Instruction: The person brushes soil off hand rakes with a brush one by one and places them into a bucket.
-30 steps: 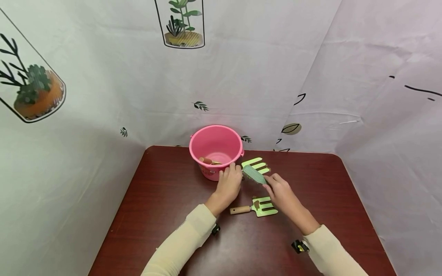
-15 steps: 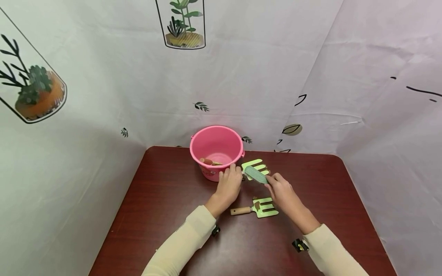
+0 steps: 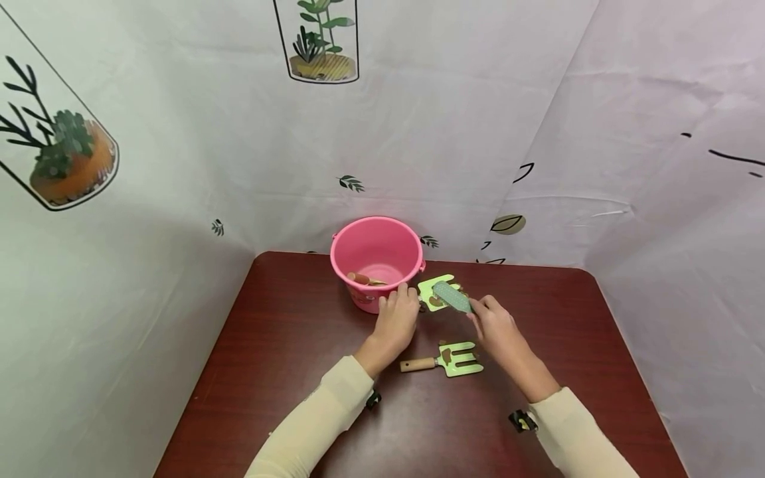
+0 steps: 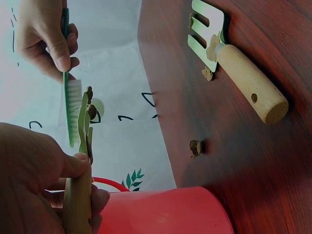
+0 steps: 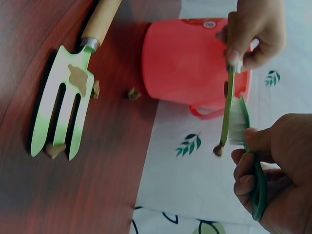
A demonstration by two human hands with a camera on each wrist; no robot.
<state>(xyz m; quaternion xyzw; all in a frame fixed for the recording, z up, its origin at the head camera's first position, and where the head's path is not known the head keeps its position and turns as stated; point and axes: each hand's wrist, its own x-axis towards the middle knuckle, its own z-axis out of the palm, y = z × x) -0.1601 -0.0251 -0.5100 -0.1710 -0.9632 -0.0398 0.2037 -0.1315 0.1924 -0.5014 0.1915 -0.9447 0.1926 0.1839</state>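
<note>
My left hand (image 3: pixel 396 318) grips the wooden handle of a light-green garden fork (image 4: pixel 82 124), holding it up in front of the pink bucket (image 3: pixel 363 300). Brown lumps cling to its tines, such as the clump (image 5: pixel 219 150) at a tip. The green brush (image 3: pixel 452 297) with white bristles (image 5: pixel 237 122) is pinched between the thumb and fingers of my right hand (image 3: pixel 499 325). Its bristles face the fork's flat side, right up against it in both wrist views. A second fork (image 5: pixel 58 102), with brown patches, lies on the table below the hands.
Inside the bucket rests a wooden-handled tool (image 3: pixel 360 279), its far end partly hidden. Brown crumbs, including one lump (image 4: pixel 195 148), lie on the dark red table (image 3: pixel 287 345). A white printed cloth (image 3: pixel 454 119) hangs behind the table's back edge.
My right hand has drawn the brush a little to the right across the fork, uncovering more of its base. My left hand and the fork in it stay nearly still.
</note>
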